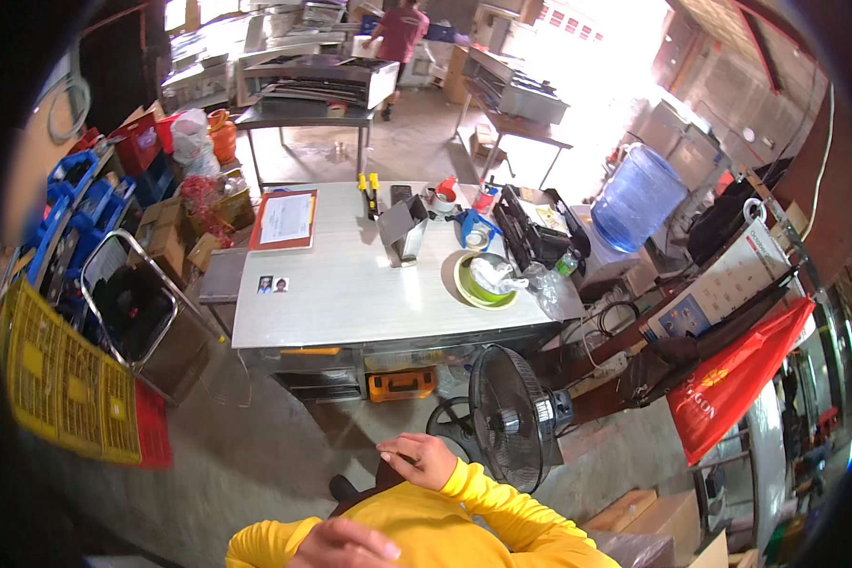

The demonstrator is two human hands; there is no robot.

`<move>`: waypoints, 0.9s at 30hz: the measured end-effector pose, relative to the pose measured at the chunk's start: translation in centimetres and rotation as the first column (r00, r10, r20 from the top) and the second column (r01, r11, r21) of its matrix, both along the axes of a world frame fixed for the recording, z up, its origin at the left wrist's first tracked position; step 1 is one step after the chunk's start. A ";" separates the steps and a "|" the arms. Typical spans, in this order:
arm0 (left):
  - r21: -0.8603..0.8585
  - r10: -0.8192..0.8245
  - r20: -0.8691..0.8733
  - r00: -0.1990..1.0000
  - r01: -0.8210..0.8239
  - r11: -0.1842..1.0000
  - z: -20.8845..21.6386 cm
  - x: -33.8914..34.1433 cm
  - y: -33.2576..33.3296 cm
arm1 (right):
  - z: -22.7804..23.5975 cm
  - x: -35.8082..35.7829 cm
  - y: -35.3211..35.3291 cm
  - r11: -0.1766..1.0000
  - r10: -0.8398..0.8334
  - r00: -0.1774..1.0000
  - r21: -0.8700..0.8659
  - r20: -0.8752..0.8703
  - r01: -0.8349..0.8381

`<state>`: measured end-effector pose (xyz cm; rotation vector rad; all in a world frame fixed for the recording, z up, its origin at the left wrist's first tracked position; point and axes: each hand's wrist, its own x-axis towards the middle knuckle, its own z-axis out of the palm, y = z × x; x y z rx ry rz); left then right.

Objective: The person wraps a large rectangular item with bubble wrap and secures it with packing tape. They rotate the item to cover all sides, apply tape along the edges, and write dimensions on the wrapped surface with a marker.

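Note:
My right hand (424, 461) is in front of my body, its fingers closed around a small, dark, thin object (408, 458) whose kind I cannot make out. Lower down, at the bottom edge, my left hand (346, 546) is slightly blurred, with its fingers loosely stretched out and nothing visible in them. Both arms wear yellow sleeves. Close to my right hand stands a black fan (509, 417). Ahead is a white-topped table (341, 293) bearing a bent metal piece (404, 230), a green bowl (488, 295) with plastic in it, a clipboard (285, 220) and yellow-handled cutters (369, 194).
An open black case (540, 227) lies at the table's right end, near a large blue water bottle (637, 197). An orange case (401, 384) sits under the table. Yellow crates (66, 379) and a folding chair (133, 303) stand left. Another person (402, 36) works far back.

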<state>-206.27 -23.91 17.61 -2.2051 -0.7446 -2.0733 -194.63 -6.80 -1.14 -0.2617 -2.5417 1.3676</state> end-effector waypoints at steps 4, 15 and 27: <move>-0.149 0.196 -0.001 0.981 -0.194 0.970 -5.5 -6.3 5.6 | 3.2 -2.0 3.8 0.958 -0.215 0.971 0.168 -0.106 0.230; -0.788 0.614 -0.436 0.658 -0.608 0.093 -36.7 -25.1 32.5 | 4.9 -12.6 43.4 0.613 -0.646 0.743 0.462 -0.174 0.641; -0.651 0.514 -0.676 0.528 -0.755 -0.079 -39.1 -27.2 34.4 | -5.8 -32.7 77.1 0.449 -0.869 0.432 0.751 0.242 0.484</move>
